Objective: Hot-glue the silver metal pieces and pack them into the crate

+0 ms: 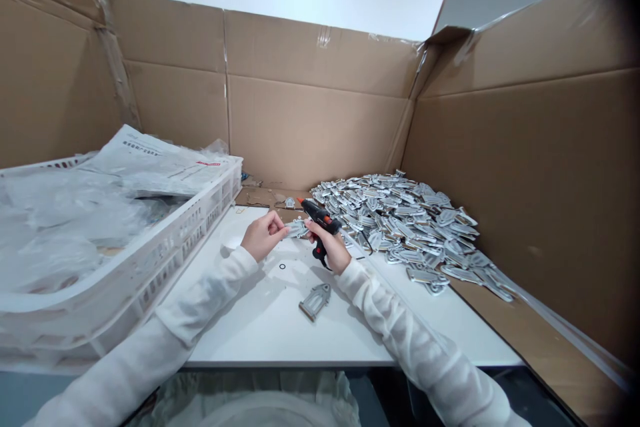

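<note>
Over the middle of the white table, my left hand [263, 235] is closed in a pinch on one end of a small grey piece [297, 229] with an arched outline. My right hand [332, 247] grips a black hot glue gun [323, 219] with orange parts, its orange nozzle tilted up to the left. The gun's front is beside the far end of the held piece; whether they touch I cannot tell. Nearer to me, a single grey arched piece [315, 301] lies on the table, below both hands.
A big heap of similar grey pieces [395, 213] spreads over the right side. At the left stands a white plastic basket [200, 227] with clear bags and a printed sheet [160, 157]. Tall cardboard walls [320, 107] enclose the white table [260, 340].
</note>
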`<state>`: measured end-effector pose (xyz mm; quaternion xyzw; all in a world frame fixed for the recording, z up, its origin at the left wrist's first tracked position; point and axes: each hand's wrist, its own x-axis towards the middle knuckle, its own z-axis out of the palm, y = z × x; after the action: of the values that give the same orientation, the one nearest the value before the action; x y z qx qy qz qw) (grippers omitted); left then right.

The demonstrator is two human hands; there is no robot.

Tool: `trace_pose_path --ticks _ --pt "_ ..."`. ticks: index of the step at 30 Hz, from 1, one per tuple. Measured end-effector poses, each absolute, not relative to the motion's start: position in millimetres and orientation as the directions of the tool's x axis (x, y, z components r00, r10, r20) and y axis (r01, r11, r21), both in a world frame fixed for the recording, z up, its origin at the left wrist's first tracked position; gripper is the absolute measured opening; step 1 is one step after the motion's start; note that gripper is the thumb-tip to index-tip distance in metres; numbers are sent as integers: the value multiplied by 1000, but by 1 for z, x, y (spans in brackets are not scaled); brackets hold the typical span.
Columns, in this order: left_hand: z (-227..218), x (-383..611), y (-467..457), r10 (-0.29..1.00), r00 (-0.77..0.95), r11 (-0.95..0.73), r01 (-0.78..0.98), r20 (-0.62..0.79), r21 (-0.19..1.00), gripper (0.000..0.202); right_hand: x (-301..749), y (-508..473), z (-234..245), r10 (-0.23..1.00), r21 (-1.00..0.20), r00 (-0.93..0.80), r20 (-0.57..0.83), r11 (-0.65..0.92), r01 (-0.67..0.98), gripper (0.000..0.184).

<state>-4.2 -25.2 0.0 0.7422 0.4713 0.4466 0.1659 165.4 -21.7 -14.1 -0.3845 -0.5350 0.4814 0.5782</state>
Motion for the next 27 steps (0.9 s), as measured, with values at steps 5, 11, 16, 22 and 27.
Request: trace_pose_path --ticks 5,11,16,22,27 --pt "-1 -4 -26 773 153 -573 586 616 573 34 166 -22 -14 955 -949 -46 293 284 -135 29" --pt "-5 0 -23 840 436 -504 410 323 760 34 166 -32 -5 957 -954 -8 289 289 82 41" --pt "-6 2 -18 928 219 -342 168 303 925 30 166 -38 -3 922 -909 -4 388 383 164 40" --pt "-8 2 -16 936 195 -322 131 294 938 30 164 -36 -12 883 -849 -45 467 462 255 39" --pt "-10 2 -18 931 191 -337 132 310 932 28 166 -37 -13 867 -807 1 499 464 364 39"
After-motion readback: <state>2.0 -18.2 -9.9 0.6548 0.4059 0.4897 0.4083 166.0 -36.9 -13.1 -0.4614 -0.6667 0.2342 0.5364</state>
